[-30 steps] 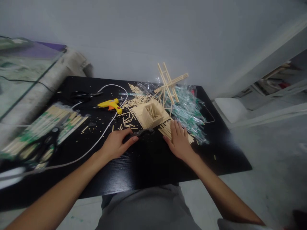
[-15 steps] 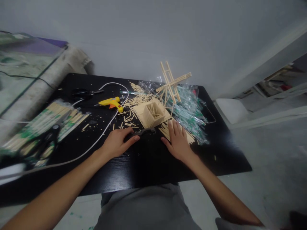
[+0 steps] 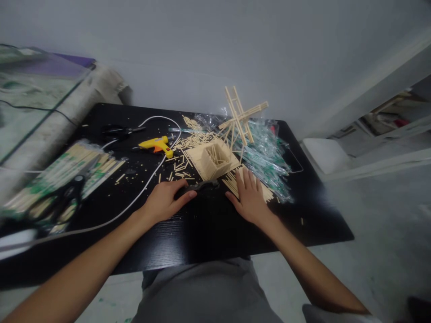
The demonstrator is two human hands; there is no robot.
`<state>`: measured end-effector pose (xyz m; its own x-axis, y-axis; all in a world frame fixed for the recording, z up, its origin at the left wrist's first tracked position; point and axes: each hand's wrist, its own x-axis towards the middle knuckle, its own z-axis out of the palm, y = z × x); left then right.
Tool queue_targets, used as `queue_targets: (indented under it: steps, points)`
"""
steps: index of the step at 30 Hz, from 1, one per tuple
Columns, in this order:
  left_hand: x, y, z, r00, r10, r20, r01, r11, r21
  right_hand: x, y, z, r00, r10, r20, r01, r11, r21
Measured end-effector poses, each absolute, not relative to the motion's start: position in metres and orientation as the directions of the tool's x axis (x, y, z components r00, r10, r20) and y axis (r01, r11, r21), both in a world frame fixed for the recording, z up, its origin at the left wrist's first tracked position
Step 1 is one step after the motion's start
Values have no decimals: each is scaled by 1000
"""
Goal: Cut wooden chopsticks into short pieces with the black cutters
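My left hand (image 3: 164, 200) lies on the black table (image 3: 202, 233), its fingers curled around the handle of a dark cutting tool (image 3: 202, 185) that points right. My right hand (image 3: 249, 197) rests flat with fingers stretched out over a row of loose wooden sticks (image 3: 235, 181). Just beyond both hands stands a small square box built of sticks (image 3: 212, 159). Behind it rises a stick frame shaped like crossed ladders (image 3: 239, 115).
A yellow glue gun (image 3: 156, 145) with its white cord (image 3: 134, 202) lies at the middle left. Black scissors (image 3: 63, 197) rest on packs of sticks (image 3: 60, 175). Clear green wrappers (image 3: 266, 157) pile up at the right. Another dark tool (image 3: 117, 131) sits far back.
My right hand has slid slightly left over the sticks. The left hand has stayed on the cutting tool.
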<state>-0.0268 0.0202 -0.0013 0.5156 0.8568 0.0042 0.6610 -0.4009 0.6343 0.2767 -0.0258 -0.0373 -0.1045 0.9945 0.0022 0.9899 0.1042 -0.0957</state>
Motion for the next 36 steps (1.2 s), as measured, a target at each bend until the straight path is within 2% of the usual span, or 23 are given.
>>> queue_targets:
  steps: [6, 10, 16, 24, 36]
  points:
    - [-27, 19, 0, 524, 852, -10, 666, -401, 629, 280, -24, -41, -155, 987, 33, 981, 158, -117]
    - [-27, 19, 1, 526, 851, -13, 677, -409, 611, 282, -25, -36, -165, 982, 86, 962, 180, -206]
    - [-27, 20, -1, 521, 854, 0, 680, -415, 604, 299, -48, -28, -85, 973, 213, 935, 151, -320]
    - [-25, 20, 0, 530, 848, -16, 672, -408, 618, 319, -78, -39, -112, 978, 174, 948, 157, -276]
    - [-26, 20, -1, 526, 850, -5, 679, -417, 604, 301, -53, -45, -145, 964, 224, 918, 216, -334]
